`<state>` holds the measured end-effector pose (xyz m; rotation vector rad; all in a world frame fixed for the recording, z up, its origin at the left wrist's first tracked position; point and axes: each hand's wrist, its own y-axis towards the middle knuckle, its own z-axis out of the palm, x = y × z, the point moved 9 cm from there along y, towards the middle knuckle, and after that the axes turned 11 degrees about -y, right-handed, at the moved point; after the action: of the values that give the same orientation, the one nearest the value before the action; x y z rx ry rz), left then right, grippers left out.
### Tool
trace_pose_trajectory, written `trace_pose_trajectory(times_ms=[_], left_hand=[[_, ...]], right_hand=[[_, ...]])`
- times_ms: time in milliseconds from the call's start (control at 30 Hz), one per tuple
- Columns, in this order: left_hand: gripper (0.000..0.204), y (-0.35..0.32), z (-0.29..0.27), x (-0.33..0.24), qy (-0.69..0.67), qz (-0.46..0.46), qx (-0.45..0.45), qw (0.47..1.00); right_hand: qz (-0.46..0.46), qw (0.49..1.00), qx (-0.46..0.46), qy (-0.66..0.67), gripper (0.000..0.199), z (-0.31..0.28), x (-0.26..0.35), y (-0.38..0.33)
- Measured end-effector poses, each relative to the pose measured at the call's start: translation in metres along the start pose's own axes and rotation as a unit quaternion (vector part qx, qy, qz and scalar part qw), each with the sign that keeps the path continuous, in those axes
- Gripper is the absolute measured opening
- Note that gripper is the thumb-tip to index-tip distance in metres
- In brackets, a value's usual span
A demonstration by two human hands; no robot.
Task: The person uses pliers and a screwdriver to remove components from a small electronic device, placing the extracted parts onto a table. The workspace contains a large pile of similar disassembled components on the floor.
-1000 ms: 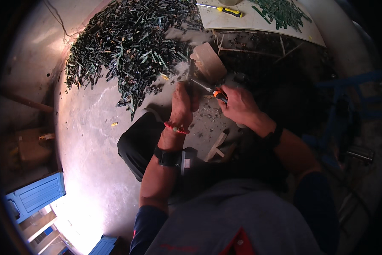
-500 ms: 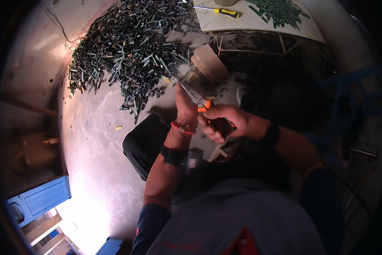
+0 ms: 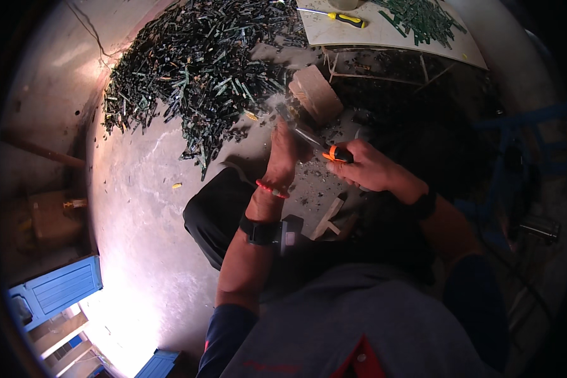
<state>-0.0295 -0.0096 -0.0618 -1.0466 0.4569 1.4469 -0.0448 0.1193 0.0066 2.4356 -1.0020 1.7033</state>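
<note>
My right hand (image 3: 368,167) is closed around the orange and black handle of a screwdriver (image 3: 312,138), whose metal shaft slants up and left toward my other hand. My left hand (image 3: 284,142) is raised just left of the shaft, with a red bead bracelet at its wrist. At its fingertips is a narrow greyish piece (image 3: 284,113), too blurred to name; the fingers are largely hidden behind the back of the hand. A brownish block (image 3: 316,94) stands on the floor just beyond both hands.
A large heap of dark strips (image 3: 195,75) covers the floor at far left. On a low white table (image 3: 397,39) lie a yellow and black screwdriver (image 3: 346,19) and green strips (image 3: 422,22). Small debris surrounds the block. A blue frame (image 3: 516,120) stands at right.
My right hand has moved right and slightly up with the screwdriver, drawing back from my left hand. My left hand has shifted slightly right.
</note>
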Motion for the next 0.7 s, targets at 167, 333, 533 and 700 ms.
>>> trace_pose_trajectory(times_ms=[167,333,533,700], left_hand=[[0.07,-0.002,-0.003,-0.006,0.062,-0.02,-0.069,0.995],[0.072,-0.006,-0.011,-0.016,0.12,-0.032,-0.101,0.987],[0.068,-0.004,-0.016,-0.01,0.184,-0.052,-0.088,0.978],[0.056,-0.004,0.005,0.002,0.0,-0.067,-0.041,0.997]], right_hand=[[-0.108,0.957,-0.163,-0.212,0.015,-0.021,0.009,-0.009],[-0.047,0.949,-0.18,-0.255,0.015,-0.032,0.0,-0.013],[0.004,0.999,-0.018,0.032,0.017,-0.007,-0.011,-0.01],[0.06,0.931,0.132,0.335,0.019,0.023,-0.002,-0.012]])
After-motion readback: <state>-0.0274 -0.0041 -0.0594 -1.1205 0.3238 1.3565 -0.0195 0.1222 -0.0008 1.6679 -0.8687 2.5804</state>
